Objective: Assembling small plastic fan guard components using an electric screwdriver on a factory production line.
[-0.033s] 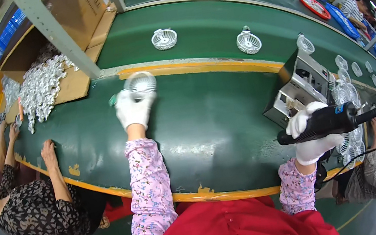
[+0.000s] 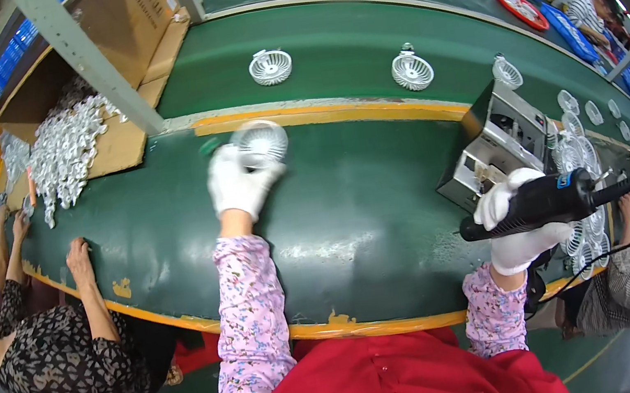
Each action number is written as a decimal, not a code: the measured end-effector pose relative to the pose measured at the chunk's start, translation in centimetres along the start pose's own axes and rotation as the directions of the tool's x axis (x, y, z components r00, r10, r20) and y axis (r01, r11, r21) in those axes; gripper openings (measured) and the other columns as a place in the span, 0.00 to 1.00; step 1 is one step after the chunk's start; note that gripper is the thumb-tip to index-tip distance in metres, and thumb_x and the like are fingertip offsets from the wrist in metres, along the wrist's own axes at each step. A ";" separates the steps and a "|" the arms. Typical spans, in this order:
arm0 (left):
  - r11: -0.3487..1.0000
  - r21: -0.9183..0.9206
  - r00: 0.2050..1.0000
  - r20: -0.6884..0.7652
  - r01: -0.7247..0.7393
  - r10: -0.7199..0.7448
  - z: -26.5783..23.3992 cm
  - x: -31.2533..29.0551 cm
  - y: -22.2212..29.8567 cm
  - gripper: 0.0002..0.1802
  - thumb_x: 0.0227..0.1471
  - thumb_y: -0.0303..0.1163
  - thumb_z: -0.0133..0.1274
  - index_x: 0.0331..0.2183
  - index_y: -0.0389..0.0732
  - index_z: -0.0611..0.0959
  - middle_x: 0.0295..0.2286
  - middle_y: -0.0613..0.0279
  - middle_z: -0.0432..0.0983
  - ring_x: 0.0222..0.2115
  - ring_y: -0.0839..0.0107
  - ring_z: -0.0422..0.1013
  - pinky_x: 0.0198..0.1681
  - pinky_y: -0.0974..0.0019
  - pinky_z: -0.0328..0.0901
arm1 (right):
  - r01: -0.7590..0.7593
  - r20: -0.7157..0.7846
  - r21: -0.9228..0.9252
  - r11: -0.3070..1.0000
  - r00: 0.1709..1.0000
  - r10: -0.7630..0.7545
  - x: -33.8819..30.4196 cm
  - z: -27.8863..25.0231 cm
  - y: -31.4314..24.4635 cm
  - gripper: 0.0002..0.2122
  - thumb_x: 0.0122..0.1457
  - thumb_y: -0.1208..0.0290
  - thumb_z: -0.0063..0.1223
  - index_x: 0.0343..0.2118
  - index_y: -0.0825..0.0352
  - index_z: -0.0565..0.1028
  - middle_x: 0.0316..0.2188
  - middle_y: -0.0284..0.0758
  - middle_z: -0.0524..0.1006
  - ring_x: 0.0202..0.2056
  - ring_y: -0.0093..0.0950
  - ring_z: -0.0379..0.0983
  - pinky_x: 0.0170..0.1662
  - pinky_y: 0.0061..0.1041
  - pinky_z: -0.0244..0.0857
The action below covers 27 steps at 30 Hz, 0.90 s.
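Note:
My left hand (image 2: 241, 185), in a white glove, is closed on the rim of a round white ribbed housing (image 2: 264, 140), holding it over the green work surface (image 2: 347, 191) near its far orange edge. A small green thing (image 2: 209, 145), blurred, shows by the fingers; I cannot tell what it is. At the right, my gloved right hand (image 2: 525, 246) wraps round a black electric screwdriver (image 2: 537, 205), held roughly level with its cord running off to the right. Just beyond this hand stands an open-fronted metal box (image 2: 484, 160).
Several similar ribbed housings (image 2: 271, 67) are on the far green belt (image 2: 340, 46), and more are stacked (image 2: 573, 153) at the right. A carton (image 2: 130, 140) at the left spills small clear parts (image 2: 70, 150). Co-workers (image 2: 66, 354) sit at both sides. A metal post (image 2: 89, 63) rises at the left.
My left hand has shifted a little to the right and slightly nearer, with the ribbed housing in it. The right hand and screwdriver stay almost where they were.

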<state>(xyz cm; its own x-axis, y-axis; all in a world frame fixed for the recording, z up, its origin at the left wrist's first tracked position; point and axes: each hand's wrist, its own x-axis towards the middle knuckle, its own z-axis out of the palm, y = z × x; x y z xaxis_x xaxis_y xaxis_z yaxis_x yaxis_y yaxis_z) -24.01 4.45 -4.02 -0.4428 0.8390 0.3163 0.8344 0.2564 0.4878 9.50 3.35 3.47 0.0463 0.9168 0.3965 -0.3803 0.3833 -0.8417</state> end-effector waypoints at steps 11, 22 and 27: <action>0.634 -0.468 0.546 0.326 -0.616 0.771 3.5 -7.6 11.3 0.29 0.21 0.44 0.67 0.32 0.43 0.81 0.50 0.45 0.60 0.52 0.51 0.56 0.54 0.51 0.53 | -0.093 0.087 0.054 0.994 0.992 0.089 -0.4 -0.3 2.9 0.41 0.36 0.26 0.45 0.36 0.67 0.64 0.14 0.30 0.64 0.15 0.22 0.61 0.20 0.21 0.57; 0.625 -0.344 0.498 0.392 -0.701 0.774 4.2 -8.8 11.2 0.23 0.28 0.54 0.61 0.26 0.47 0.81 0.19 0.64 0.69 0.26 0.63 0.69 0.30 0.62 0.63 | -0.251 0.097 0.357 0.899 0.968 0.232 -0.8 -0.6 6.0 0.39 0.25 0.49 0.71 0.38 0.73 0.67 0.29 0.36 0.71 0.22 0.28 0.70 0.22 0.22 0.64; 0.684 -0.344 0.511 0.473 -0.644 0.718 4.3 -8.7 11.3 0.21 0.32 0.56 0.58 0.23 0.48 0.81 0.21 0.62 0.71 0.28 0.63 0.71 0.32 0.61 0.64 | -0.327 0.193 0.415 0.849 0.944 0.269 -0.2 -0.6 6.7 0.34 0.28 0.57 0.72 0.36 0.74 0.68 0.29 0.38 0.72 0.21 0.29 0.69 0.20 0.23 0.63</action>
<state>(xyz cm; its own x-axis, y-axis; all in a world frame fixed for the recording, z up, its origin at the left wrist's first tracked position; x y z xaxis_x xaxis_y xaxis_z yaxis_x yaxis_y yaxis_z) -9.27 2.07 -4.73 0.5281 0.8396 0.1274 0.7429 -0.5295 0.4096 7.51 5.82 -2.42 -0.2366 0.9469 0.2179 -0.7214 -0.0210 -0.6922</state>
